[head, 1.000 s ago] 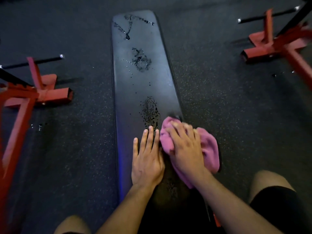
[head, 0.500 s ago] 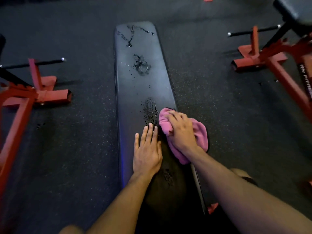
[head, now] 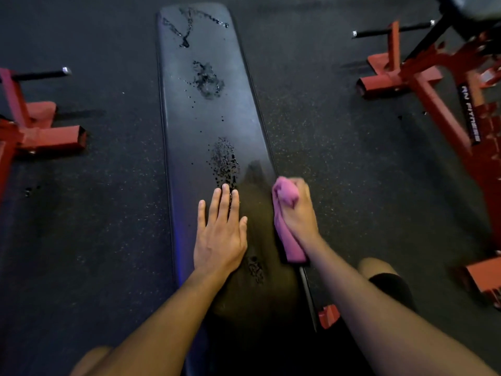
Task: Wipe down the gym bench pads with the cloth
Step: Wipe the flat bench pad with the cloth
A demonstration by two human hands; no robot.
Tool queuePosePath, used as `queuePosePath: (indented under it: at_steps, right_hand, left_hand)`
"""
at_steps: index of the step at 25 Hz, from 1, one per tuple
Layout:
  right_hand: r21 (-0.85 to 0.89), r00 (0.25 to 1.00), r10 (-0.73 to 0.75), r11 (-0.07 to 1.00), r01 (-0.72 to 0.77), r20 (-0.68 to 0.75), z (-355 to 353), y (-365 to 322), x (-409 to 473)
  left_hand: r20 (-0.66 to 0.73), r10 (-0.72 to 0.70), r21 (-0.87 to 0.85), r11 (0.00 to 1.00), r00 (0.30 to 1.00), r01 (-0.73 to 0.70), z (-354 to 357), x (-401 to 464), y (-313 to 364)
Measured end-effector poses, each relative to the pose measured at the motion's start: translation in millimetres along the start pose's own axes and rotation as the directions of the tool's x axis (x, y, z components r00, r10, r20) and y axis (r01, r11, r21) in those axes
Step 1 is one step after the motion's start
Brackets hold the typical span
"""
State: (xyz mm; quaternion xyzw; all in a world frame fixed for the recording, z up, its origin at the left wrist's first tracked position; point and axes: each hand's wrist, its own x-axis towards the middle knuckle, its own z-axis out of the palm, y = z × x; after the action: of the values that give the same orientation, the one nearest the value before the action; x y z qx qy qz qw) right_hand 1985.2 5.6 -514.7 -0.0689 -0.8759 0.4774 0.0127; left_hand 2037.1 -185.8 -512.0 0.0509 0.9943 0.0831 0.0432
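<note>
A long black pad (head: 189, 109) runs from near to far in the middle of the view, on a dark speckled floor (head: 325, 158). The left hand (head: 220, 234) lies flat on the near part of the pad, fingers straight and close together, pointing to the far end. The right hand (head: 296, 210) is at the right edge of the pad, just beside the left hand but not touching it. Its fingers are curled tight around a pink cloth (head: 286, 221); the cloth is bunched in the fist, one end comes out at the far side of the hand and the other end hangs along the pad edge toward the near side. Between the two hands the pad surface looks darker and dull.

On the pad there are wet spots: droplets (head: 223, 161) just beyond the left fingertips, a puddle (head: 207, 78) further away, thin lines of liquid (head: 189, 25) at the far end, and a small patch (head: 254, 267) near the left wrist.

A red frame (head: 40, 134) stands on the floor at the left, and another red frame (head: 423, 85) with a black label stands at the right. A knee (head: 374, 267) shows at the right of the pad.
</note>
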Motion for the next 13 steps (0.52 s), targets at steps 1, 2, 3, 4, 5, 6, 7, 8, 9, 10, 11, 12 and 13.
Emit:
queuePosePath:
  at_steps: [1, 2, 3, 4, 5, 6, 7, 8, 9, 10, 11, 12, 13]
  right_hand:
    - [-0.019, 1.0, 0.009, 1.0, -0.01, -0.02, 8, -11, 36]
    - [-0.036, 0.999, 0.026, 0.999, -0.027, -0.027, 13, -21, 67]
    - [-0.052, 0.998, 0.046, 0.997, -0.048, -0.032, 18, -28, 89]
    - [-0.058, 0.998, 0.052, 0.997, -0.054, -0.037, 21, -31, 97]
    - [-0.04, 0.999, 0.037, 0.998, -0.038, -0.028, 20, -30, 95]
    - [-0.025, 1.0, 0.006, 1.0, -0.006, -0.011, 17, -27, 83]
    - [-0.003, 1.0, -0.018, 1.0, 0.018, 0.006, 10, -22, 60]
    - [0.002, 1.0, -0.023, 1.0, 0.023, 0.015, 1, -14, 30]
    - [-0.001, 0.999, -0.013, 1.0, 0.013, 0.03, -8, -5, -5]
    - [-0.003, 0.999, -0.022, 1.0, 0.023, 0.048, -14, 7, -37]
    - [-0.031, 0.997, -0.055, 0.998, 0.056, 0.051, -17, 17, -58]
    - [-0.082, 0.996, -0.087, 0.993, 0.089, 0.031, -17, 21, -58]
    - [-0.142, 0.993, -0.121, 0.983, 0.118, -0.012, -13, 18, -37]
  left_hand:
    - [-0.009, 0.003, 0.01, 1.0, 1.0, -0.003, 1, 0, -1]
    - [-0.021, 0.007, 0.02, 1.0, 1.0, -0.007, 2, 2, -1]
    - [-0.032, 0.008, 0.021, 1.0, 0.999, -0.007, 2, 4, -1]
    - [-0.033, 0.009, 0.021, 1.0, 0.999, -0.009, 2, 5, -1]
    - [-0.031, 0.01, 0.018, 1.0, 0.999, -0.009, 2, 4, 0]
    - [-0.032, 0.01, 0.021, 1.0, 0.999, -0.01, 4, 2, 0]
    - [-0.039, 0.01, 0.026, 1.0, 0.999, -0.009, 5, 2, 0]
    - [-0.037, 0.006, 0.027, 1.0, 0.999, -0.005, 4, 2, -1]
    - [-0.027, 0.008, 0.028, 1.0, 1.0, -0.007, 4, 3, -1]
    - [-0.021, 0.011, 0.031, 0.999, 1.0, -0.01, 5, 3, -1]
    - [-0.025, 0.01, 0.035, 0.999, 1.0, -0.009, 6, 2, -1]
    - [-0.028, 0.008, 0.036, 0.999, 1.0, -0.007, 7, 3, -1]
    - [-0.023, 0.01, 0.035, 0.999, 1.0, -0.009, 6, 3, -1]
